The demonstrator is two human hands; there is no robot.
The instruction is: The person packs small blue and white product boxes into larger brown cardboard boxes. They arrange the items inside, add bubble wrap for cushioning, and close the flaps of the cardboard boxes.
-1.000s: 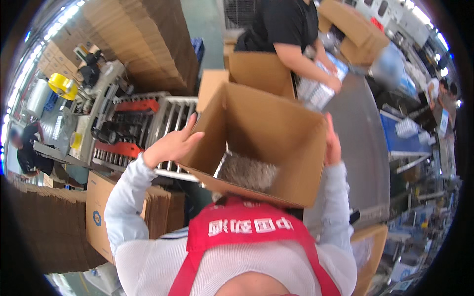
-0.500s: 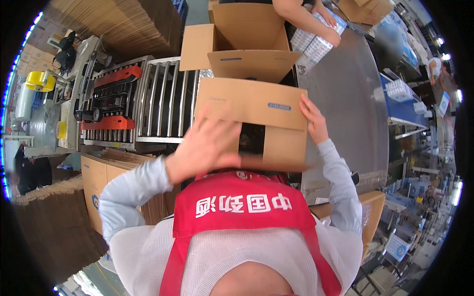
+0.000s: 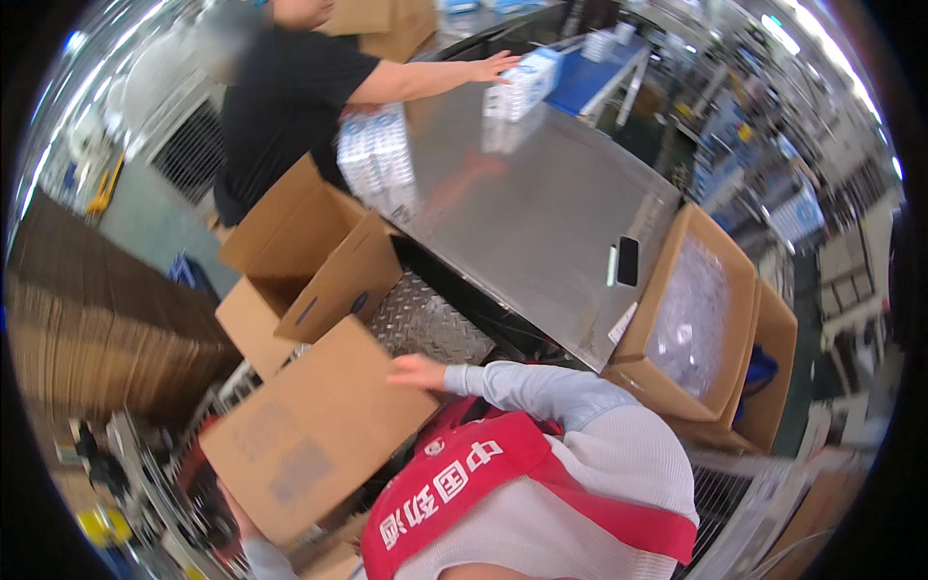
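Note:
A brown cardboard box (image 3: 319, 425) is between my hands, with a flat, faintly printed face upward. My right hand (image 3: 418, 372) grips its right edge, fingers reaching onto the top face. My left hand (image 3: 235, 510) presses against the box's lower-left side, its fingers largely hidden behind the cardboard. Just beyond stands a second, open cardboard box (image 3: 338, 271) with its flaps spread. The inside of the box I hold does not show.
A co-worker's hand (image 3: 495, 68) touches a blue-and-white pack (image 3: 527, 87) on the metal table (image 3: 541, 213). A phone (image 3: 627, 261) lies near the table's edge. Right of it stands an open carton of clear plastic (image 3: 688, 314). Flattened cardboard (image 3: 106, 338) is stacked at left.
My view has swung right. The box I hold has turned, so a flat face replaces the open flaps on top. My left hand has moved to its side. The co-worker's arm now reaches across the table.

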